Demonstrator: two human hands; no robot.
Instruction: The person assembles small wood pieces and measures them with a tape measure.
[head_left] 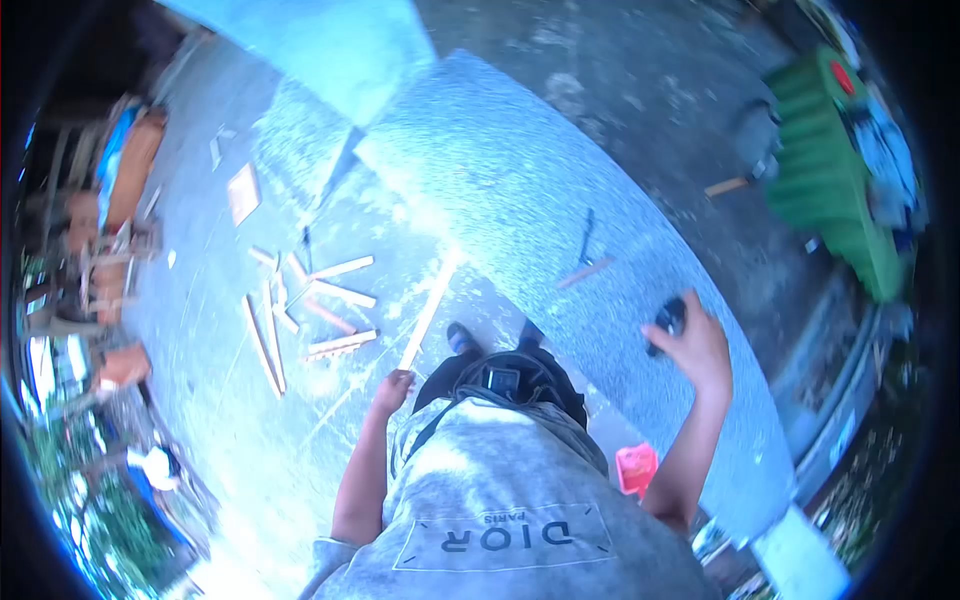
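My left hand (397, 388) is closed around the lower end of a long pale wooden strip (430, 312), which points away from me over the floor. My right hand (697, 345) grips a small rounded black object (668, 322) above the grey speckled surface (490, 150); its exact kind is not clear. On that surface, left of the right hand, lie a short reddish wooden piece (585, 272) and a thin dark item (587, 232), both blurred. A red plastic container (636, 466) sits near my right forearm.
Several loose wooden strips (335, 295) lie scattered on the concrete floor (200, 330) to the left, with a flat square piece (242, 194) beyond. A wooden-handled tool (728, 186) lies near a green corrugated sheet (825, 170) on the right. Stacked items (130, 170) line the far left.
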